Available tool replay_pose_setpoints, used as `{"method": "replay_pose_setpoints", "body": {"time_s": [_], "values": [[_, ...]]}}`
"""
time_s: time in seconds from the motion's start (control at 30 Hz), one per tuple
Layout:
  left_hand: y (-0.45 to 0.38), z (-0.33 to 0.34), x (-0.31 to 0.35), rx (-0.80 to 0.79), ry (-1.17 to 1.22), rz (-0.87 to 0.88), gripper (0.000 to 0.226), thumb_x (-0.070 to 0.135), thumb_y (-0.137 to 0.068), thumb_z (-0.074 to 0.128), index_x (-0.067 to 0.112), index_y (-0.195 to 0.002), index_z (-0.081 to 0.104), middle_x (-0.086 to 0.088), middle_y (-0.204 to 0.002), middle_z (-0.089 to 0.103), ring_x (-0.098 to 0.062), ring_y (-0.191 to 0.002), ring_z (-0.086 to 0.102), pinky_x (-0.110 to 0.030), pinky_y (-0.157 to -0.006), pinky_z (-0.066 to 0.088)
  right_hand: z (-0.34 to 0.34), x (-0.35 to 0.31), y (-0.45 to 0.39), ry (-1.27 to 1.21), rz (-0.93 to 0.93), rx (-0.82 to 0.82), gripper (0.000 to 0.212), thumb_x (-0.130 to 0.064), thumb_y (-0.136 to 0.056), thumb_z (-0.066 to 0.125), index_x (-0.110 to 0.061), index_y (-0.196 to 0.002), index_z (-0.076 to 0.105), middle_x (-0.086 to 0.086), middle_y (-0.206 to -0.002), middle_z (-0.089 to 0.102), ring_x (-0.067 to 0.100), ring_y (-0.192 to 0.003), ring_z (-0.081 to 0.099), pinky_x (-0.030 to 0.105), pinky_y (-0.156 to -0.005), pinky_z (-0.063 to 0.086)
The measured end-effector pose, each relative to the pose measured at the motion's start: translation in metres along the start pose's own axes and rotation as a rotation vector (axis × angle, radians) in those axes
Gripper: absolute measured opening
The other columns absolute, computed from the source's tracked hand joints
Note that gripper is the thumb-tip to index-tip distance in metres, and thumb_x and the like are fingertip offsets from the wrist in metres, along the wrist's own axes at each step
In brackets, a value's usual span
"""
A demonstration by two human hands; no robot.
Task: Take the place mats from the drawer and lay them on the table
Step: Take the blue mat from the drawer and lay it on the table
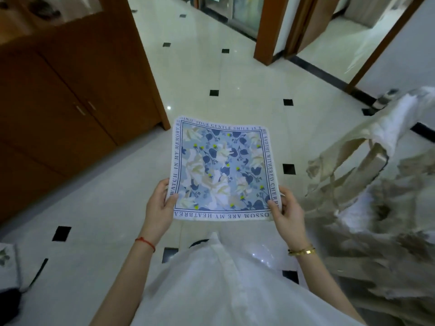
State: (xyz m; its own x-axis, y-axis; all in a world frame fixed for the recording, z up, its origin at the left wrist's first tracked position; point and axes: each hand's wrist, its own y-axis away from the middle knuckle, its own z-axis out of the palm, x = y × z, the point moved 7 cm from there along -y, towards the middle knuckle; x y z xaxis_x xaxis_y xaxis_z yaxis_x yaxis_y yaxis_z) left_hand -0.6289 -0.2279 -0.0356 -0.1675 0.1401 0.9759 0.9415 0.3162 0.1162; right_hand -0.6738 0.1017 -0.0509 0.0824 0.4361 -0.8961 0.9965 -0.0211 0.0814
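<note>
A square place mat (222,170) with blue and cream flowers and a white border of dark lettering is held flat in front of me, over the tiled floor. My left hand (159,203) grips its near left corner, thumb on top. Its near right corner is pinched by my right hand (287,211) the same way. No drawer or table top is plainly in view.
A brown wooden cabinet (70,95) with two door handles stands on the left. On the right hangs pale draped cloth with a beige bag (353,165). Glossy cream floor tiles (235,74) with black insets stretch ahead to wooden door frames (268,29).
</note>
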Motion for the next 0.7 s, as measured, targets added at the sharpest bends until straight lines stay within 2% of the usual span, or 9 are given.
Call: {"method": "replay_pose_setpoints", "body": {"time_s": [0.1,0.17,0.3,0.37,0.4,0.47,0.57,0.63,0.7], "values": [[-0.083,0.033,0.027,-0.087,-0.008,0.011,0.039,-0.005,-0.092,0.050,0.023,-0.119,0.052,0.011,-0.114,0.067,-0.012,-0.107,0.064,-0.041,-0.099,0.049,-0.014,-0.015,-0.055,-0.033,0.019,0.092,0.033,-0.007,-0.091,0.060,-0.012,-0.122,0.050,-0.006,-0.093,0.070,0.015,-0.082,0.069,0.031,-0.073,0.057],[-0.129,0.059,0.037,-0.156,-0.013,0.006,0.038,-0.007,-0.092,0.049,0.017,-0.122,0.051,0.002,-0.117,0.065,-0.015,-0.109,0.063,-0.046,-0.101,0.047,-0.025,-0.013,-0.084,-0.069,0.057,0.149,0.033,-0.004,-0.090,0.059,-0.012,-0.122,0.051,-0.017,-0.097,0.067,0.003,-0.082,0.068,0.023,-0.072,0.057],[-0.211,0.120,0.051,-0.291,-0.030,0.011,0.037,0.001,-0.091,0.052,0.025,-0.119,0.054,-0.001,-0.120,0.065,-0.019,-0.113,0.062,-0.050,-0.101,0.047,-0.049,0.003,-0.141,-0.084,0.115,0.253,0.039,-0.006,-0.090,0.060,-0.037,-0.113,0.050,-0.019,-0.095,0.071,0.008,-0.087,0.070,0.032,-0.074,0.058],[-0.252,0.154,0.054,-0.335,-0.051,0.017,0.036,0.004,-0.091,0.053,0.023,-0.120,0.054,-0.002,-0.121,0.065,-0.020,-0.113,0.062,-0.053,-0.101,0.046,-0.062,0.011,-0.174,-0.078,0.132,0.311,0.042,-0.009,-0.090,0.060,-0.045,-0.110,0.050,-0.020,-0.095,0.071,0.016,-0.084,0.070,0.038,-0.075,0.058],[-0.274,0.172,0.057,-0.351,-0.062,0.016,0.036,0.001,-0.092,0.052,0.020,-0.122,0.053,-0.003,-0.121,0.065,-0.021,-0.113,0.062,-0.055,-0.100,0.046,-0.070,0.015,-0.193,-0.073,0.134,0.341,0.042,-0.010,-0.090,0.061,-0.046,-0.110,0.051,-0.014,-0.093,0.072,0.023,-0.082,0.070,0.042,-0.075,0.058],[-0.316,0.211,0.065,-0.375,-0.076,0.016,0.037,-0.005,-0.093,0.050,0.016,-0.122,0.052,-0.006,-0.120,0.065,-0.022,-0.112,0.063,-0.055,-0.099,0.046,-0.088,0.024,-0.235,-0.059,0.141,0.378,0.040,-0.011,-0.090,0.061,-0.043,-0.112,0.052,-0.005,-0.091,0.072,0.031,-0.080,0.068,0.048,-0.074,0.056],[-0.374,0.276,0.093,-0.413,-0.076,0.028,0.038,-0.007,-0.093,0.048,0.017,-0.122,0.052,-0.008,-0.119,0.065,-0.024,-0.111,0.063,-0.055,-0.099,0.047,-0.124,0.032,-0.304,-0.107,0.155,0.399,0.032,-0.006,-0.091,0.059,-0.025,-0.116,0.053,-0.019,-0.093,0.070,0.025,-0.084,0.068,0.042,-0.077,0.057],[-0.411,0.321,0.116,-0.449,-0.076,0.052,0.038,-0.006,-0.093,0.048,0.016,-0.124,0.052,-0.008,-0.121,0.065,-0.022,-0.113,0.062,-0.053,-0.100,0.046,-0.155,0.034,-0.349,-0.117,0.175,0.431,0.031,-0.005,-0.090,0.059,-0.021,-0.116,0.054,-0.017,-0.095,0.070,0.016,-0.087,0.069,0.042,-0.078,0.057],[-0.448,0.364,0.140,-0.485,-0.069,0.069,0.040,-0.004,-0.093,0.049,0.024,-0.122,0.053,-0.005,-0.122,0.065,-0.020,-0.112,0.063,-0.050,-0.101,0.047,-0.188,0.036,-0.393,-0.120,0.177,0.467,0.031,-0.005,-0.090,0.059,-0.023,-0.115,0.054,-0.015,-0.096,0.070,0.007,-0.088,0.068,0.039,-0.079,0.057]]}}
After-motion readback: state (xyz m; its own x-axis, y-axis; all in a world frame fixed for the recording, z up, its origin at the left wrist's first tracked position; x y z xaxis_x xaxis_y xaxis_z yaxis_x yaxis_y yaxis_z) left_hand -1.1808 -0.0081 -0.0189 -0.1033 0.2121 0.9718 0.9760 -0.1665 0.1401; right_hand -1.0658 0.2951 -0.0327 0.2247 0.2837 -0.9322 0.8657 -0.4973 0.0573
